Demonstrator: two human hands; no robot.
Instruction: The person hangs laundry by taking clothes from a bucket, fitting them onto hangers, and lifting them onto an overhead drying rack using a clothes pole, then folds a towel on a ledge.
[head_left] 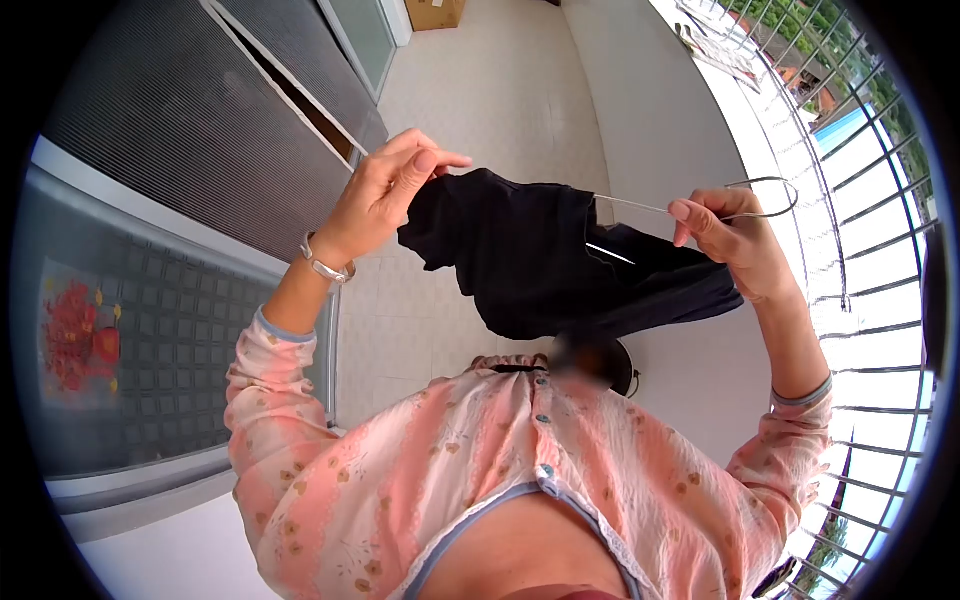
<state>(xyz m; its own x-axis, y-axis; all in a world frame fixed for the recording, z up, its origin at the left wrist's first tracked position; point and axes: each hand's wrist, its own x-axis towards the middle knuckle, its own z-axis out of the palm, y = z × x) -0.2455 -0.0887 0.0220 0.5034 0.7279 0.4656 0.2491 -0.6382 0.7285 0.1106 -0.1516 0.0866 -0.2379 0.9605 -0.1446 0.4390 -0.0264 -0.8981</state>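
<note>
A black garment (530,260), which looks like a shirt, hangs between my two hands. My left hand (392,190) is closed at its left end, with the index finger stretched out along the upper edge and the thumb raised. Closed around a thin wire clothes hanger (636,204), my right hand (738,240) is by the garment's right side. The hanger's curved hook loops out beyond my right fingers. Part of the wire runs into the garment's opening, and the rest is hidden by dark cloth.
On the left are a sliding glass door (170,340) and a dark ribbed screen (200,110). A low wall with a white ledge (720,110) and a barred window (870,250) line the right. A cardboard box (435,13) sits on the tiled floor (490,90) ahead.
</note>
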